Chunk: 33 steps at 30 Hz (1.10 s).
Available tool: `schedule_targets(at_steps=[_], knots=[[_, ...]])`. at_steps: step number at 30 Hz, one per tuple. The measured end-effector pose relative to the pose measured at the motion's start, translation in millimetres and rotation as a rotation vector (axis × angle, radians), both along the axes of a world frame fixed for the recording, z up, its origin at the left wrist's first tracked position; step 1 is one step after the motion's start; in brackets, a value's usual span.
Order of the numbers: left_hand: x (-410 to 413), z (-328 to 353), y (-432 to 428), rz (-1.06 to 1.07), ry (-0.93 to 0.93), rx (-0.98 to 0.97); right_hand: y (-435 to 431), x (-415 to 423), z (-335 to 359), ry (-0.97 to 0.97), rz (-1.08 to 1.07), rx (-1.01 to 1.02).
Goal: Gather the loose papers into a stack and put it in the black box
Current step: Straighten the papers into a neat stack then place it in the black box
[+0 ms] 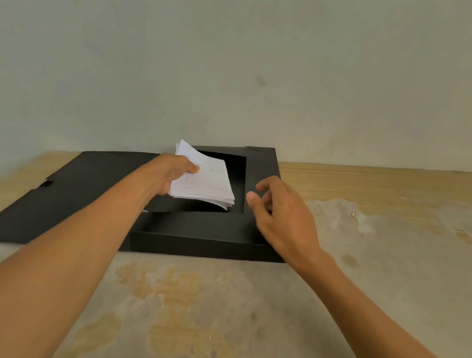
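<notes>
A stack of papers (206,179) was gripped at its left edge by the left hand (168,175) and held over the opening of the black box (205,235). The right hand (281,215) was held empty, fingers loosely spread, over the box's right rim on the worn wooden table (365,288).

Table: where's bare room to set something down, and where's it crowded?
Free: the table right of the black box, and the wide strip in front of it. Crowded: the box opening, where the left hand holds the paper stack; the right hand hovers open over its right rim; the lid flap covers the left.
</notes>
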State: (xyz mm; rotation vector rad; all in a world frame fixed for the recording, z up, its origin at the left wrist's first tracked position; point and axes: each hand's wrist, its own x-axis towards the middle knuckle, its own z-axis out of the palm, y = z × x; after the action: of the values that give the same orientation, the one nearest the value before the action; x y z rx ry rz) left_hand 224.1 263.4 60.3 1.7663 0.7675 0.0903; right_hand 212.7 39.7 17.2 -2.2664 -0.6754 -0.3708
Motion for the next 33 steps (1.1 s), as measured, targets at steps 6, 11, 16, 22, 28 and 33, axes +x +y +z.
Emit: schedule_targets(at_steps=[6, 11, 16, 22, 28, 33], knots=[[28, -25, -26, -0.079, 0.017, 0.064, 3, 8, -10, -0.057, 0.001, -0.081], [39, -29, -45, -0.065, 0.009, 0.153, 3, 8, -12, -0.066, -0.007, -0.089], [40, -33, -49, 0.005, -0.027, 0.268, 1, 7, -12, -0.052, 0.005, -0.109], [31, -25, -44, 0.064, -0.055, 0.098, 1, 9, -14, -0.042, 0.006, -0.106], [29, -23, -56, 0.015, -0.071, 0.019, 2, 10, -16, -0.051, -0.003, -0.121], [30, -22, -62, -0.016, -0.073, -0.037, 2, 11, -17, -0.046, 0.001, -0.144]])
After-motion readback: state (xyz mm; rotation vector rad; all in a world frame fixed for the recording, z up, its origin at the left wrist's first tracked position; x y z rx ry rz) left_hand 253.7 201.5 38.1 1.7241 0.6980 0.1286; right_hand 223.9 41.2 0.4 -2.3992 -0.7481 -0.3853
